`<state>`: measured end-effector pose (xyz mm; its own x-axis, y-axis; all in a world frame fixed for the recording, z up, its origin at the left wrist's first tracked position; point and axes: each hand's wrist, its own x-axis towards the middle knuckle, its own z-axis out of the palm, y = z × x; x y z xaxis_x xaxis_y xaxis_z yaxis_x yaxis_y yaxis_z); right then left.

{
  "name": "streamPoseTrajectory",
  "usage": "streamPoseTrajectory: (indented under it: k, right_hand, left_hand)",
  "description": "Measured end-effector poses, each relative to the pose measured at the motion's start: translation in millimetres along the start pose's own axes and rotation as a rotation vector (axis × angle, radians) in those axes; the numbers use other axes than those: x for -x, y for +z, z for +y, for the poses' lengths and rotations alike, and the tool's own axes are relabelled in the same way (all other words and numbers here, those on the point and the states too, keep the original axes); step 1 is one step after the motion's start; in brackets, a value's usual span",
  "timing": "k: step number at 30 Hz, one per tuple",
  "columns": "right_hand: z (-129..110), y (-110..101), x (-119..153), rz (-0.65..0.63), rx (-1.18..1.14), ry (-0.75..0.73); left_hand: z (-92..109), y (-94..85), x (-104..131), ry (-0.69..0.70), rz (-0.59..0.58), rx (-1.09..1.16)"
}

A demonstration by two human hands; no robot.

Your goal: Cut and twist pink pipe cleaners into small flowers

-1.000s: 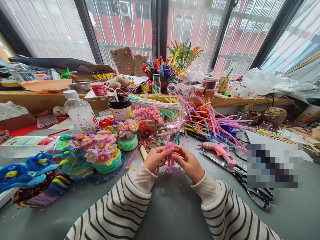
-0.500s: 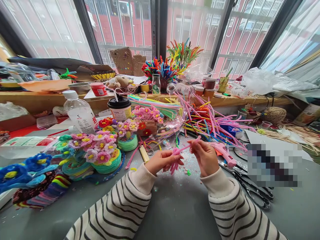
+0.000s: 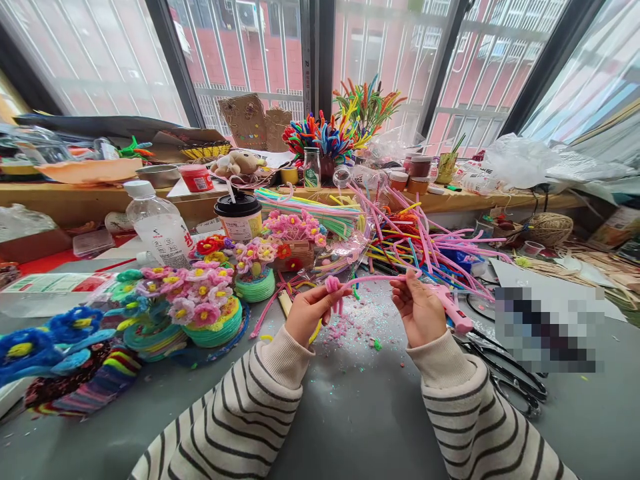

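Observation:
A pink pipe cleaner [image 3: 376, 279] is stretched between my two hands above the grey table. My left hand [image 3: 311, 312] pinches its coiled, looped end, with a short tail hanging below the fingers. The free end is pinched between thumb and fingertips of my right hand [image 3: 421, 308]. Glitter and small pink scraps [image 3: 345, 330] lie under the hands. Just right of my right hand is a pink glue gun [image 3: 453, 310], partly hidden behind it. Black-handled scissors [image 3: 515, 383] rest beside my right sleeve.
Pipe-cleaner flower pots [image 3: 213, 323] crowd the left side, with a plastic bottle [image 3: 160, 227] and a lidded cup [image 3: 240, 217] behind. Loose colourful pipe cleaners [image 3: 425, 243] are heaped beyond my hands. A wooden ledge [image 3: 480, 203] full of jars runs below the window.
My right hand has moved right, drawing the pink pipe cleaner out longer and straighter. My left hand has shifted slightly left and up, with the coiled end now showing above its fingers.

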<state>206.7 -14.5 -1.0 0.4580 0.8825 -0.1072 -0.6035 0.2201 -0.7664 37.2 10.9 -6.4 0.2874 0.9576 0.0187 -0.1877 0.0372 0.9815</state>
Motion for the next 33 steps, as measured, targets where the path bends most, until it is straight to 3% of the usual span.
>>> streamPoseTrajectory:
  k: [8,13,17,22,33]
  right_hand:
    - [3.1,0.4,0.2,-0.008,0.018,0.11]
    - [5.0,-2.3,-1.6,-0.14,-0.058,0.09]
    - [5.0,-2.6,-1.6,-0.205,-0.109,0.127]
    - [4.1,-1.7,-1.2,-0.192,-0.105,0.152]
    - [4.0,-2.2,-1.8,-0.192,-0.116,0.174]
  left_hand:
    - [1.7,1.1,0.6,0.017,0.006,-0.022]
    - [5.0,-0.4,1.1,-0.092,-0.052,0.182]
    - [7.8,-0.7,2.2,-0.184,-0.024,0.294]
    - [8.0,-0.5,2.6,-0.225,0.017,0.334]
    - [6.7,-1.7,3.9,-0.208,-0.095,0.396]
